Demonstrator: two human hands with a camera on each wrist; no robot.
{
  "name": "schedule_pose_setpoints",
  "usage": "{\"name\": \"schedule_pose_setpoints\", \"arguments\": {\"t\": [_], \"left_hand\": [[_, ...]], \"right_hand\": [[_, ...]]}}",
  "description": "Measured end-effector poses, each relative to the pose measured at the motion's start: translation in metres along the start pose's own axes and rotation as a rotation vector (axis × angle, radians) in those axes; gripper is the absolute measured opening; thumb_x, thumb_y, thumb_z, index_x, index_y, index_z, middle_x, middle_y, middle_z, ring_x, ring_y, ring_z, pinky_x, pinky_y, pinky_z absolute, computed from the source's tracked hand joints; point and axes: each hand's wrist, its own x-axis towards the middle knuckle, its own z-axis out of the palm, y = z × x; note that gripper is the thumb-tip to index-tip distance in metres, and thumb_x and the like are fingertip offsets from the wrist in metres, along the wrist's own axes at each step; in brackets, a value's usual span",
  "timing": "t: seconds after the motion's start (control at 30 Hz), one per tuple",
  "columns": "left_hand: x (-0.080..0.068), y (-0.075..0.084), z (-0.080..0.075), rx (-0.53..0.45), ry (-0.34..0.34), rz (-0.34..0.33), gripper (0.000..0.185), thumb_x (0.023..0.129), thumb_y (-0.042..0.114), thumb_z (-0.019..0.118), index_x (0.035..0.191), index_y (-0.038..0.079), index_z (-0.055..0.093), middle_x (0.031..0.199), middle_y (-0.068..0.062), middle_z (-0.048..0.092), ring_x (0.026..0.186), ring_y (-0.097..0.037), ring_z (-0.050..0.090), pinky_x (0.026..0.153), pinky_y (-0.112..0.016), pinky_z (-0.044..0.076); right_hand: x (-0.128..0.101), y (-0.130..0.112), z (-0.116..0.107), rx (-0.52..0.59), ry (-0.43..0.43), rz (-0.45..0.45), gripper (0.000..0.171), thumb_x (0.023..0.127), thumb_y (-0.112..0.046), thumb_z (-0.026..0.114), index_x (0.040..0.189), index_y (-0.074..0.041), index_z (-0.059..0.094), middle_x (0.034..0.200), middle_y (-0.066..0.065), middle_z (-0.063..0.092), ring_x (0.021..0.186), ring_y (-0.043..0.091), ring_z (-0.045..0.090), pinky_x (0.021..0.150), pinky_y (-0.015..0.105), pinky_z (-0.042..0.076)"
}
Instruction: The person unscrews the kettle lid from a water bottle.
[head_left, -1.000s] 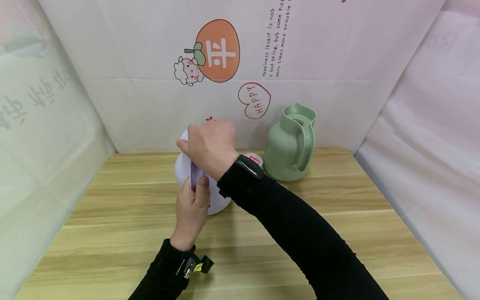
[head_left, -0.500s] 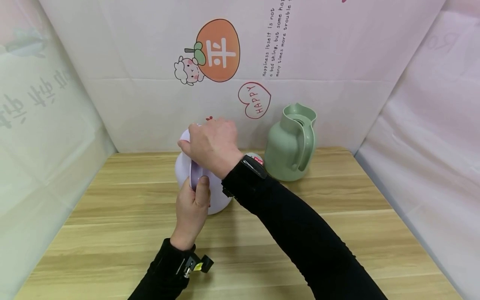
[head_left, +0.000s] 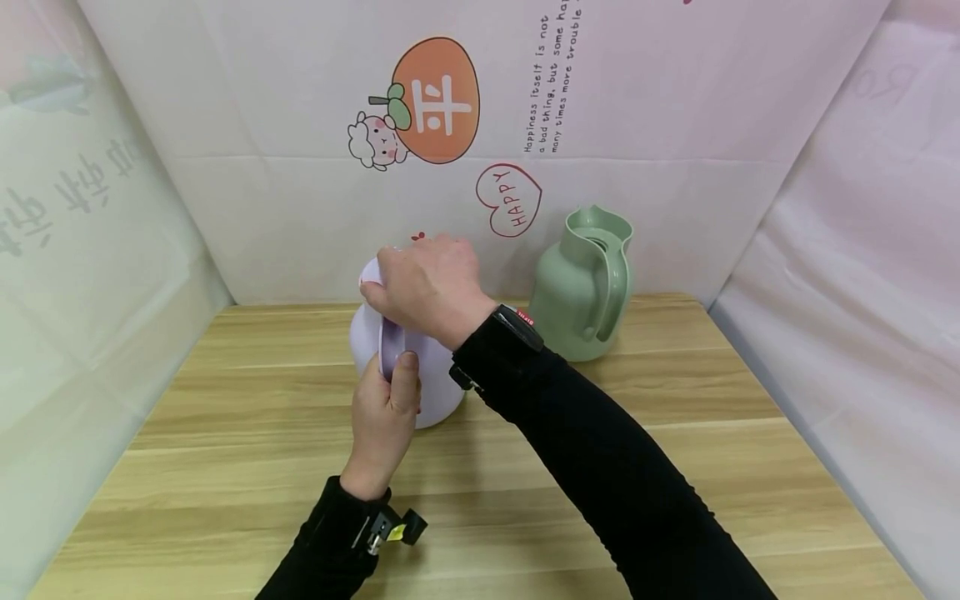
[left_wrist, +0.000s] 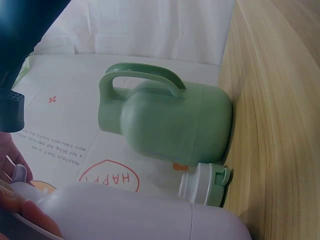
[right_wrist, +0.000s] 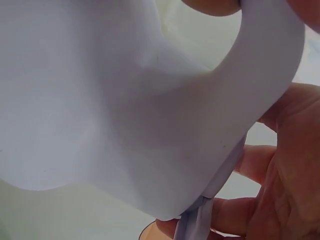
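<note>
1. The pale lilac plastic jug (head_left: 405, 350) stands upright at table centre, toward 12 o'clock from the person.
2. The left hand (head_left: 384, 417) clasps its handle; the right hand (head_left: 427, 287) curls over its top, covering the lid area.
3. The mint green plastic jug (head_left: 583, 287), at 2 o'clock, stands uncapped; a white-and-green stopper (left_wrist: 205, 184) lies beside it.
4. Judgement: work on the lilac jug's top is under way, unfinished.

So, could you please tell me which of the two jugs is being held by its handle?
The lilac jug: the left hand grips its handle, and the right hand covers its top. The green jug stands untouched.
</note>
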Motion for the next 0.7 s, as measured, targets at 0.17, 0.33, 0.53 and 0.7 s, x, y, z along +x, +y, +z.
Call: {"name": "schedule_pose_setpoints", "arguments": {"t": [0.17,0.33,0.53,0.7], "left_hand": [[0.0001,-0.0008,-0.0001,0.003,-0.001,0.002,0.031,0.111,0.024,0.049,0.081,0.012,0.049,0.061,0.002,0.048,0.049,-0.014,0.048,0.046,-0.030,0.038],[0.0002,-0.0009,-0.0003,-0.009,-0.008,0.008,0.030,0.111,0.023,0.049,0.083,0.012,0.050,0.062,0.001,0.048,0.050,-0.015,0.047,0.046,-0.030,0.037],[0.0002,-0.0007,-0.0006,-0.016,-0.016,0.015,0.030,0.111,0.023,0.048,0.083,0.012,0.050,0.062,0.000,0.048,0.050,-0.015,0.047,0.046,-0.031,0.037],[0.0000,-0.0013,-0.0007,-0.004,-0.011,0.015,0.030,0.111,0.023,0.049,0.083,0.012,0.050,0.061,0.001,0.048,0.050,-0.015,0.047,0.046,-0.030,0.037]], "right_hand": [[0.0004,0.0023,0.0000,0.040,-0.012,-0.012,0.037,0.103,-0.056,0.044,0.096,-0.026,0.063,0.073,-0.004,0.062,0.077,0.024,0.056,0.064,0.037,0.044],[0.0004,0.0037,-0.0005,0.048,-0.010,-0.031,0.034,0.102,-0.055,0.045,0.098,-0.026,0.064,0.076,-0.004,0.062,0.079,0.024,0.056,0.067,0.037,0.044],[0.0007,0.0054,-0.0001,0.065,-0.011,-0.046,0.029,0.099,-0.050,0.049,0.106,-0.028,0.066,0.084,-0.004,0.064,0.080,0.024,0.056,0.069,0.038,0.045],[0.0006,0.0069,0.0003,0.082,-0.013,-0.053,0.031,0.097,-0.049,0.051,0.117,-0.031,0.066,0.091,-0.005,0.064,0.082,0.023,0.056,0.072,0.038,0.046]]}}
